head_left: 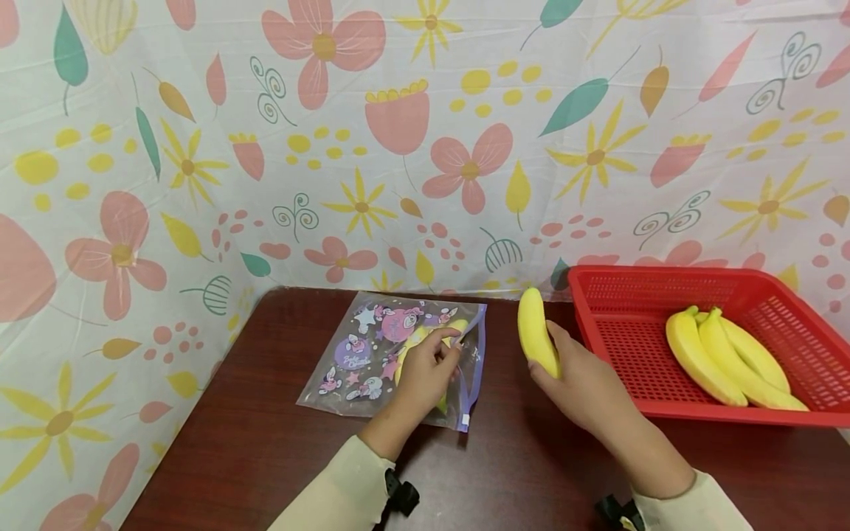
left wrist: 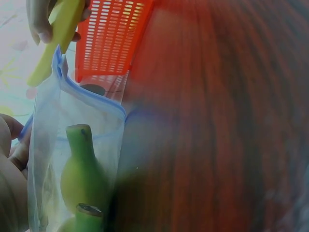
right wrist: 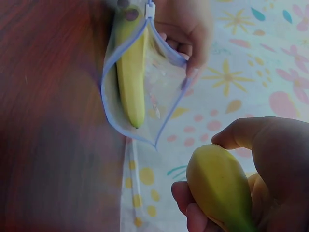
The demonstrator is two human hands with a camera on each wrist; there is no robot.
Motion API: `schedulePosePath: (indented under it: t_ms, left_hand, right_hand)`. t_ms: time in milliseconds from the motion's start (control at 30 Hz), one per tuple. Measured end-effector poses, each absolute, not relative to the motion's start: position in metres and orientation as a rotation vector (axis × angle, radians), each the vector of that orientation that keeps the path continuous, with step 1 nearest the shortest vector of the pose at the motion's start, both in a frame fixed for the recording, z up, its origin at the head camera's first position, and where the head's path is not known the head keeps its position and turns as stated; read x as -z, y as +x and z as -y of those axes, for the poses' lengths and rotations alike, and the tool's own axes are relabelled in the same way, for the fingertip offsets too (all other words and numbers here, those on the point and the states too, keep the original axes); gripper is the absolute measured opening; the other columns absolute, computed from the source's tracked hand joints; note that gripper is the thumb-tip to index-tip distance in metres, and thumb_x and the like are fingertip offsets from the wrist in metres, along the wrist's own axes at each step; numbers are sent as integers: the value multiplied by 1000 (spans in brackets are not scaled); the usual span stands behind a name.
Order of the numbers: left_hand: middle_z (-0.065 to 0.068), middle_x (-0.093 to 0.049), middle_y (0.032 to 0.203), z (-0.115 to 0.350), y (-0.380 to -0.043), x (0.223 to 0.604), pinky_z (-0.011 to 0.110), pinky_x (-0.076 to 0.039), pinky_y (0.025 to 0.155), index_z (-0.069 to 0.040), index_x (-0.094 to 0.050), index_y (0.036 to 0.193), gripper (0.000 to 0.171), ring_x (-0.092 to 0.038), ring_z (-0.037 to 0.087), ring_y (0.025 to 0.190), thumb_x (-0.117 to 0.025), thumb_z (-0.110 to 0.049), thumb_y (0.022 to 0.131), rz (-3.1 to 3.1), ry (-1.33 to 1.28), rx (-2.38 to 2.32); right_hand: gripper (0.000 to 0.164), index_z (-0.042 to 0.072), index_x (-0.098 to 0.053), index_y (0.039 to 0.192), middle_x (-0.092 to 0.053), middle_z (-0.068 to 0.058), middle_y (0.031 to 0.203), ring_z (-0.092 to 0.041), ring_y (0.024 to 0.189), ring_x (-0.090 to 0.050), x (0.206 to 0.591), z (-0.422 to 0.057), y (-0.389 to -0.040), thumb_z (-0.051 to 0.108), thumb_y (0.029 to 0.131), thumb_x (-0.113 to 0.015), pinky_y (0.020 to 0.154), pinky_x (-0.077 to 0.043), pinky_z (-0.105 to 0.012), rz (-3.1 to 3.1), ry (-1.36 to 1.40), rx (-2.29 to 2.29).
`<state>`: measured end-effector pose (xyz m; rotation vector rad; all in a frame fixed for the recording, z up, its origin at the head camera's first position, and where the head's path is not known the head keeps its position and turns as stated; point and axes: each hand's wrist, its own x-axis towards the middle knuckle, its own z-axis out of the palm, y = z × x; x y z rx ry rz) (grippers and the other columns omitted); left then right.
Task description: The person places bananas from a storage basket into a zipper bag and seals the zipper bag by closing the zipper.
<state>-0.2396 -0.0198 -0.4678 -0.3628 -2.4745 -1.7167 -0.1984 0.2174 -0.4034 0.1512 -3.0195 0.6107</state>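
Holding bag and banana, left and right hands curl; head view, unlike right wrist, shows basket.

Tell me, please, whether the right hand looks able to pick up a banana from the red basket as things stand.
Probably not right away: the right hand grips a banana. Otherwise the way looks free, as the red basket beside it is open-topped and nothing covers the bananas inside.
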Motion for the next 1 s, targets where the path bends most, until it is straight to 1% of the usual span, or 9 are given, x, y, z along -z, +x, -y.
schedulePosePath:
  t_ms: [300,533,833,1000]
  left_hand:
    - [0,-61,63,21,-240,469,25,-49,46,-19,-64,120,26,-59,7,51,-57,-22,94,2462,-365,1708]
    - [1,-61,63,20,-240,469,25,-49,47,-16,-63,120,27,-59,7,51,-58,-22,95,2451,-382,1714]
    - [0,-60,63,21,-239,468,25,-48,45,-18,-64,120,26,-58,7,51,-57,-24,95,2448,-383,1717]
    - [-2,-59,63,21,-239,468,24,-48,44,-17,-64,120,27,-58,6,51,-57,-26,95,2436,-381,1731]
  right_hand:
    - [75,2,-33,145,-55,-5,83,-16,66,-49,417,-208,-199,41,88,-63,56,-39,-26,3046,179,-633]
    - [74,3,-35,144,-56,-6,84,-16,67,-50,430,-201,-199,38,87,-64,56,-40,-26,3100,177,-662]
    - [70,2,-40,142,-57,-5,84,-16,67,-50,439,-191,-202,38,86,-65,57,-39,-28,3143,182,-678]
    - [69,3,-41,141,-56,-4,81,-16,66,-49,442,-185,-202,38,86,-63,57,-38,-28,3151,194,-697]
